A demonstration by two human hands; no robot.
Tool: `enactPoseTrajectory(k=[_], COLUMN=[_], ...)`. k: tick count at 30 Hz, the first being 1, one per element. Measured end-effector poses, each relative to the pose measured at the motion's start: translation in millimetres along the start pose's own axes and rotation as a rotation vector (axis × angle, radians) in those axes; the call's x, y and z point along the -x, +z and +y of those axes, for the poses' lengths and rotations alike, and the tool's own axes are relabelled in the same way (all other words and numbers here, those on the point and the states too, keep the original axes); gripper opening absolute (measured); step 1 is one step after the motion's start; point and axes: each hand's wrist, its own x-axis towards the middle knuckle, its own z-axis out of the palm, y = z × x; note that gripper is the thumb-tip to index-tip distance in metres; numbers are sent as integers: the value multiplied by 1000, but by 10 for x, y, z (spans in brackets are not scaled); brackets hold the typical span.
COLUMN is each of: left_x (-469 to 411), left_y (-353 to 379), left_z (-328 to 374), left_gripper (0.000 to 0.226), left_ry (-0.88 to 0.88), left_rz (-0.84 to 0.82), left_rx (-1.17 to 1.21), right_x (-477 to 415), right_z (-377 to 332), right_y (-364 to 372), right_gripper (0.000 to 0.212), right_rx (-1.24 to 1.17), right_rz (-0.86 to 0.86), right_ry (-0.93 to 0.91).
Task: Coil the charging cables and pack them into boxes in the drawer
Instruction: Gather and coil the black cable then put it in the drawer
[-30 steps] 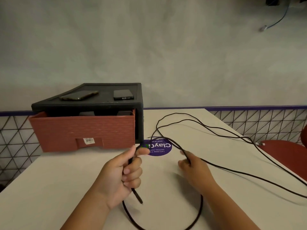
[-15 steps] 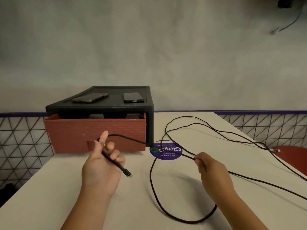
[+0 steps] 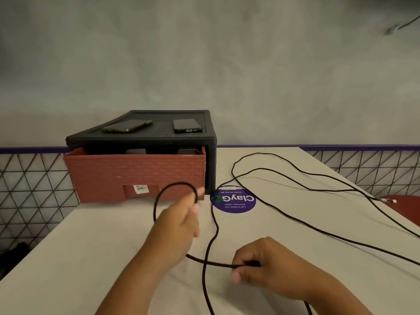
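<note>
A long black charging cable (image 3: 293, 183) sprawls across the white table (image 3: 68, 258). My left hand (image 3: 179, 226) holds one end of it, and a loop arcs up over the fingers in front of the drawer. My right hand (image 3: 268, 264) pinches the cable low on the table, to the right of the left wrist. The red brick-patterned drawer (image 3: 136, 173) stands pulled out of its black case (image 3: 141, 139) at the back left. Dark boxes show dimly inside the drawer. The cable's far plug (image 3: 386, 200) lies at the right table edge.
Two phones (image 3: 127, 127) (image 3: 187, 126) lie on top of the black case. A round purple sticker (image 3: 234, 201) is on the table beside the case. A red chair seat (image 3: 406, 205) sits past the right edge. A wire-mesh railing runs behind the table.
My left hand moved right and forward, forming a loop of cable over its fingers. My right hand slid down and toward me along the cable, drawing it across.
</note>
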Motion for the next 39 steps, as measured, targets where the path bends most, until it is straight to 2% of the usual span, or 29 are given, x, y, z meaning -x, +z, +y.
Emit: enactPoseTrajectory(k=[3, 6, 8, 10, 15, 19, 24, 27, 28, 31, 36, 37, 39], left_x=[78, 122, 125, 123, 118, 128, 114, 63, 50, 74, 49, 42, 41], left_y=[96, 155, 163, 151, 29, 7, 4, 28, 36, 21, -79, -103, -139], left_z=[6, 88, 184, 244, 313, 342, 218, 160, 169, 172, 106, 88, 48], left_gripper=[28, 28, 26, 34, 34, 33, 34, 36, 41, 47, 48, 48, 49], left_ry=[-27, -65, -91, -89, -172, -203, -236, -133, -103, -71, -5, -10, -27], left_rz=[-207, -294, -343, -384, -507, -578, -673, -871, -884, -683, -500, -491, -466], left_rx=[-335, -346, -186, -7, 345, 672, 1054, 1361, 1447, 1499, 1630, 1662, 1698], right_x=[75, 113, 129, 152, 205, 141, 24, -29, -47, -101, -194, -205, -229], right_z=[22, 119, 225, 363, 674, 649, 601, 601, 567, 421, 223, 213, 201], right_y=[-95, -216, -303, -396, -541, -555, -465, -418, -402, -316, -72, -25, 56], right_gripper=[34, 28, 14, 6, 14, 33, 42, 35, 29, 4, 25, 33, 33], right_rx=[-100, 70, 302, 464, 682, 856, 833, 704, 647, 451, 13, -57, -116], right_rz=[192, 459, 597, 737, 957, 1072, 1112, 1193, 1227, 1210, 862, 784, 630], right_ry=[29, 36, 34, 32, 152, 327, 354, 327, 300, 193, -31, -48, -46])
